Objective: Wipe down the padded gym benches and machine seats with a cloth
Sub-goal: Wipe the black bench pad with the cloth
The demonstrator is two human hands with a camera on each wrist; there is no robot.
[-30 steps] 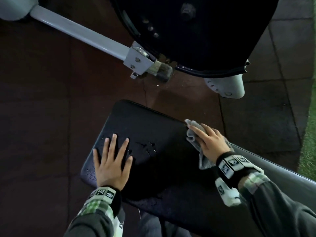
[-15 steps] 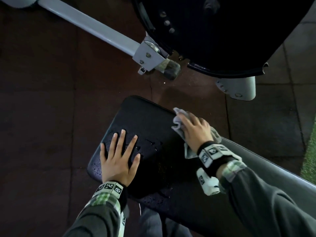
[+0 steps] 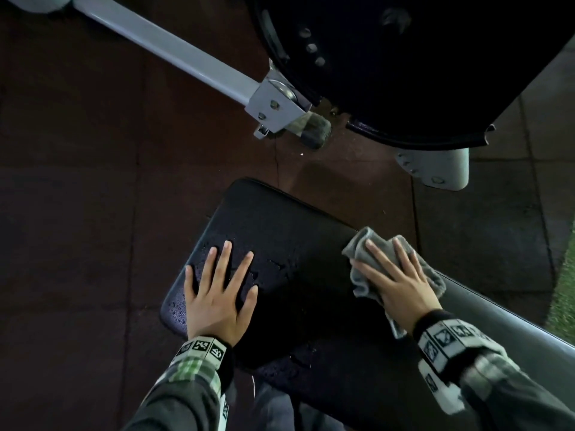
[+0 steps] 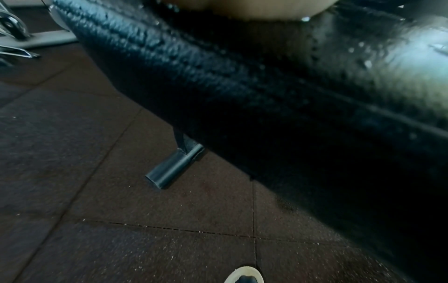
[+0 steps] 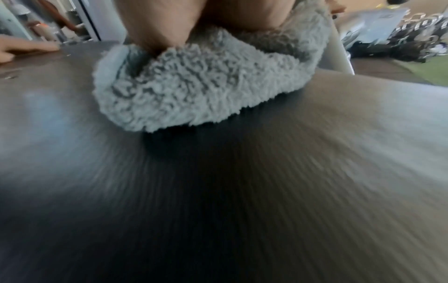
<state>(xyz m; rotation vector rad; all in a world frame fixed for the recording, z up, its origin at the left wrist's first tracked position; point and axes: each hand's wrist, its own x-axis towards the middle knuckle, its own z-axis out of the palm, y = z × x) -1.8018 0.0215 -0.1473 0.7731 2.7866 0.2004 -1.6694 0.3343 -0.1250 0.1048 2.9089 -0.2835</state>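
A black padded bench (image 3: 280,231) runs from the middle of the head view down to the right, and water droplets dot its left end. My left hand (image 3: 228,269) lies flat on that wet end with its fingers spread and straight. My right hand (image 3: 392,269) presses a crumpled grey cloth (image 3: 357,247) onto the pad's right edge with straight fingers. In the right wrist view the fluffy cloth (image 5: 198,92) bunches under the palm on the blurred pad (image 5: 218,191), and my left hand (image 5: 26,49) shows at far left. The left wrist view shows the bench's side (image 4: 242,86).
A machine's black round housing (image 3: 404,57) looms just beyond the bench, with a grey steel beam (image 3: 171,48) and a grey foot (image 3: 435,166). Dark rubber floor tiles (image 3: 77,213) surround everything, with green turf (image 3: 566,290) at right. Under the bench are its foot (image 4: 174,166) and my shoe (image 4: 244,275).
My right hand slid the cloth away along the pad's right edge, then back toward me. My left hand has stayed flat in the same spot.
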